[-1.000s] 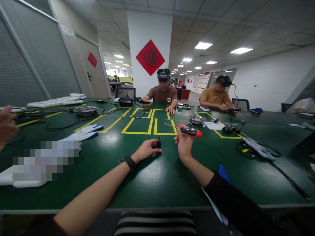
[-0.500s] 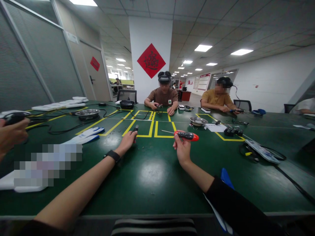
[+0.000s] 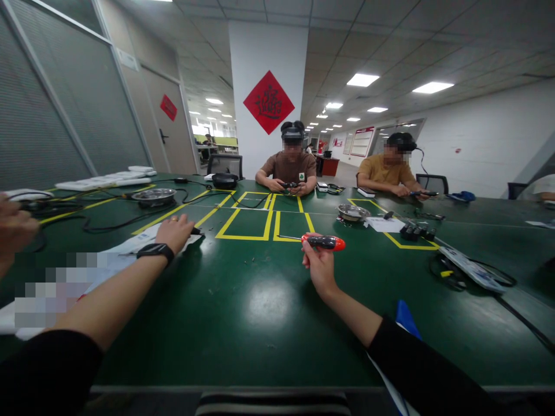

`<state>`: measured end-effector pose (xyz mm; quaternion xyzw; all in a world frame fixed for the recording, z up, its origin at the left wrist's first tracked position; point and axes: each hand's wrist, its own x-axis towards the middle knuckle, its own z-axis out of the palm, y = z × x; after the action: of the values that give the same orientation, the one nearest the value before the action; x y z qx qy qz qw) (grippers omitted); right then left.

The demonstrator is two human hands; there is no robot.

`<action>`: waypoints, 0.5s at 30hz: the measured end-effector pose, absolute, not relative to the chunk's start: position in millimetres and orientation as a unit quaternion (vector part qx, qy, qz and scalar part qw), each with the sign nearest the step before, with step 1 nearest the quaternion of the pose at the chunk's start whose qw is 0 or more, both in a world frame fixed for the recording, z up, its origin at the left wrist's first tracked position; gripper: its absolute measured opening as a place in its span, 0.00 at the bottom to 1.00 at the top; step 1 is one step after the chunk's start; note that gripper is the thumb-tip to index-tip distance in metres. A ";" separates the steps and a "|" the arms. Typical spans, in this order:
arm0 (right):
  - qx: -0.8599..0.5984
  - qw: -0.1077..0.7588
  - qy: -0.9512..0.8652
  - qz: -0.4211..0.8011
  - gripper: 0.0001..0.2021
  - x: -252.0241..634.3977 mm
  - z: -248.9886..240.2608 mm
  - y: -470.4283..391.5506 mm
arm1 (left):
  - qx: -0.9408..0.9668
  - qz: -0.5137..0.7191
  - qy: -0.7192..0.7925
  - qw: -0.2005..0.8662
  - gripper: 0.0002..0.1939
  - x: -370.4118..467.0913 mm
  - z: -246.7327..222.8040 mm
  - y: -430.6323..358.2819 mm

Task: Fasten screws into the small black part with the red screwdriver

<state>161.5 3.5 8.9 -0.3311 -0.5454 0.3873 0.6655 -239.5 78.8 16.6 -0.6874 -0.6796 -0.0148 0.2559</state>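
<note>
My right hand [image 3: 319, 268] is closed around a red and black screwdriver [image 3: 325, 242], held above the green table [image 3: 269, 346] with its thin shaft pointing left. Farther left, my left hand [image 3: 174, 232] is over the white and blue gloves [image 3: 145, 238], back of the hand upward. A small dark object [image 3: 198, 231] sticks out at its fingertips, and most of it is hidden by the fingers. Yellow tape outlines [image 3: 245, 237] mark the table beyond my hands.
Metal bowls [image 3: 154, 197] [image 3: 353, 212] stand left and right. Black blocks [image 3: 417, 232], white paper [image 3: 384, 223] and a power strip [image 3: 472, 268] with cables lie at right. Two people [image 3: 288, 167] [image 3: 385, 170] work opposite. Another person's hand [image 3: 15, 228] is at the left edge.
My left hand has moved left, from near the tape outlines to over the gloves. My right hand still holds the screwdriver, nearly in place. The other person's hand at the left edge has shifted outward.
</note>
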 end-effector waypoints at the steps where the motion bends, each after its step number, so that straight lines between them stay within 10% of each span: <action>1: -0.332 0.665 -0.545 0.387 0.14 161.6 8.7 3.7 | -0.693 -0.013 -0.672 0.261 0.09 -241.7 19.2 80.4; 15: -0.350 0.668 -0.535 0.381 0.16 162.5 6.2 6.5 | -0.784 0.000 -0.529 0.324 0.10 -238.8 27.9 112.0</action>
<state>162.5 6.5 6.2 -0.3498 -0.5350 0.3808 0.6681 -238.8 112.0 27.9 -0.7842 -0.5294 -0.0001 0.3237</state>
